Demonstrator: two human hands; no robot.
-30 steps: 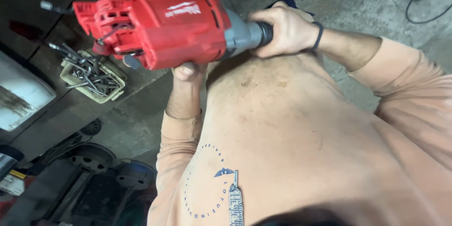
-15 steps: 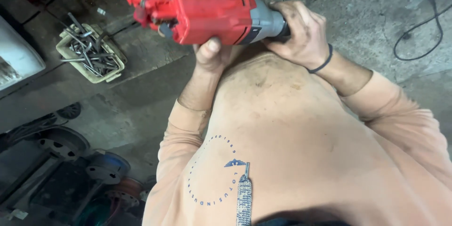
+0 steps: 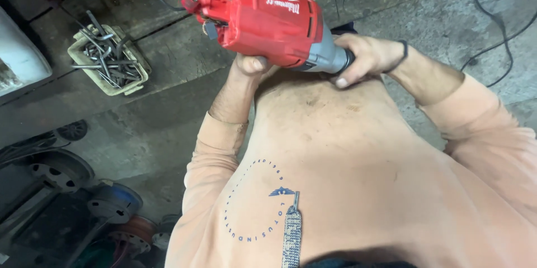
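- Red power tool gripped underneath by left hand; grey rear end clasped by right hand.
- Step judged: repositioning; working end out of view, possibly.
- Next move calls for steady two-handed support.

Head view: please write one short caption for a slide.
Both hands, left hand and right hand, hold a red power tool above a concrete floor.
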